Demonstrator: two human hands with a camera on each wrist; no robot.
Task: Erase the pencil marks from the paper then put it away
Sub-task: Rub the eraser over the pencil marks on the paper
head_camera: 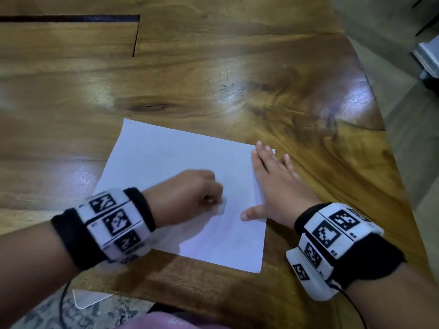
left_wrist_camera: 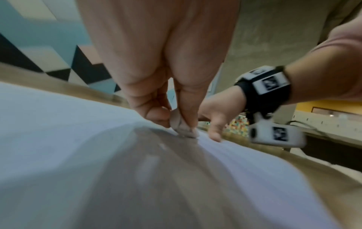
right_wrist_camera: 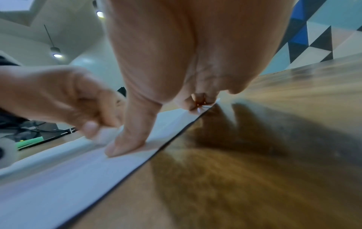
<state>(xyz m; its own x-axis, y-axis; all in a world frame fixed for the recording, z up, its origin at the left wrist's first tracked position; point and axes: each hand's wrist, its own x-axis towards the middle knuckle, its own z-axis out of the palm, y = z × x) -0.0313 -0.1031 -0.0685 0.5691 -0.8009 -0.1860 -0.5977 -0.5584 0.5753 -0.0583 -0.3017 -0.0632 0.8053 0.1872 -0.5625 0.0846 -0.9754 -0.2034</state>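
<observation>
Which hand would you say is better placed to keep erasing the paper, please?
Left. The left hand already pinches the eraser against the paper; the right hand lies flat, pinning its edge.

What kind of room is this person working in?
Probably a casual office or shared workspace: a big polished wooden table, a wall of coloured geometric tiles, and hanging ceiling lamps. A sheet of paper lies on the table.
</observation>
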